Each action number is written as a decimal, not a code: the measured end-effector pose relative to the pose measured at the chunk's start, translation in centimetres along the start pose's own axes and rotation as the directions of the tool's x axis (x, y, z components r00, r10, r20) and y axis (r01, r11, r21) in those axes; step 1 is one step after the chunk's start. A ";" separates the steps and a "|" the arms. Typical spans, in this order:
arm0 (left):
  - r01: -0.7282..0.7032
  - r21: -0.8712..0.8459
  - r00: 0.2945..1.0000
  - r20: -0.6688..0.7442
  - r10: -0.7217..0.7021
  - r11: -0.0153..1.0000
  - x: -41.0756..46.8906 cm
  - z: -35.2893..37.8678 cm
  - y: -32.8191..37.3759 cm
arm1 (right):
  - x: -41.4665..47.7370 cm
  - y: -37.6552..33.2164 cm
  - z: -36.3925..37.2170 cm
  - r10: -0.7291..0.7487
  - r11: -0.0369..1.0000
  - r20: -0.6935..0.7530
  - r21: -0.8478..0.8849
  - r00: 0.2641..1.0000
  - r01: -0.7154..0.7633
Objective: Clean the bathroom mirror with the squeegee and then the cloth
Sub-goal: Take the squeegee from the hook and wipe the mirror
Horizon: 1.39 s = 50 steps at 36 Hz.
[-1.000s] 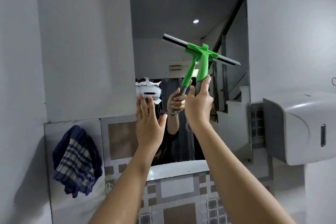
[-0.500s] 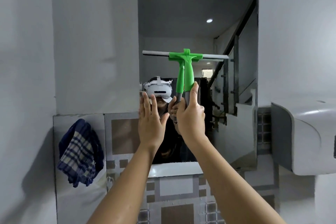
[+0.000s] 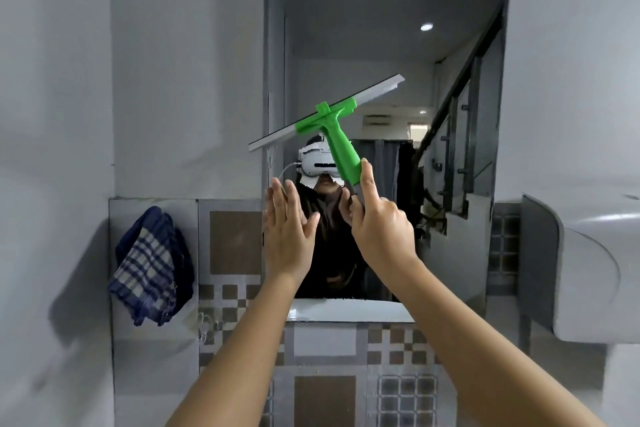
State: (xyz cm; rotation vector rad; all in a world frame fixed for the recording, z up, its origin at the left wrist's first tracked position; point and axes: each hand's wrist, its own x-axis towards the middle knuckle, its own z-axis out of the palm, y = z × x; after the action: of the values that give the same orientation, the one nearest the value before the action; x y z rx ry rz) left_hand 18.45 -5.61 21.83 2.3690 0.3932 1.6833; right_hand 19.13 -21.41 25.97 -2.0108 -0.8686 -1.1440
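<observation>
the right hand (image 3: 379, 229) has its grip wrapped around the handle of the green squeegee (image 3: 330, 121), whose blade tilts up to the right over the mirror (image 3: 381, 28). the left hand (image 3: 287, 236) is spread flat at the mirror's lower left edge, holding nothing. the checked cloth (image 3: 149, 267) hangs on the wall, well left of the mirror.

Right hand (image 3: 381, 232) holds tilted squeegee (image 3: 327, 114) before mirror (image 3: 381, 10).

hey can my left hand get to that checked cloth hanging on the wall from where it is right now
Probably yes. The left hand is open and holds nothing, raised flat by the mirror's lower left. The checked cloth hangs lower on the wall to its left, and nothing stands between them. The right hand holds the squeegee.
</observation>
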 end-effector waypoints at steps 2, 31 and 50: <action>-0.001 -0.002 1.000 0.001 0.001 1.000 -0.4 0.1 -0.1 | 0.4 0.8 -0.8 -0.049 0.999 0.002 -0.012 0.999 0.049; 0.029 0.081 0.998 0.055 -0.034 0.996 -2.4 2.1 -2.3 | 4.7 11.3 -7.1 -0.334 0.897 0.126 -0.260 0.934 0.356; 0.031 -0.033 0.999 0.039 -0.030 0.999 -2.8 0.8 -1.0 | 3.1 14.5 -8.1 -0.324 0.898 0.136 -0.266 0.936 0.350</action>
State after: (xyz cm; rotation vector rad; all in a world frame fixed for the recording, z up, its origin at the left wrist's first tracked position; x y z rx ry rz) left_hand 18.19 -5.63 18.76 2.3557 0.3888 1.6154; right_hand 28.26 -35.32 28.90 -2.2137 -1.1918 -1.4516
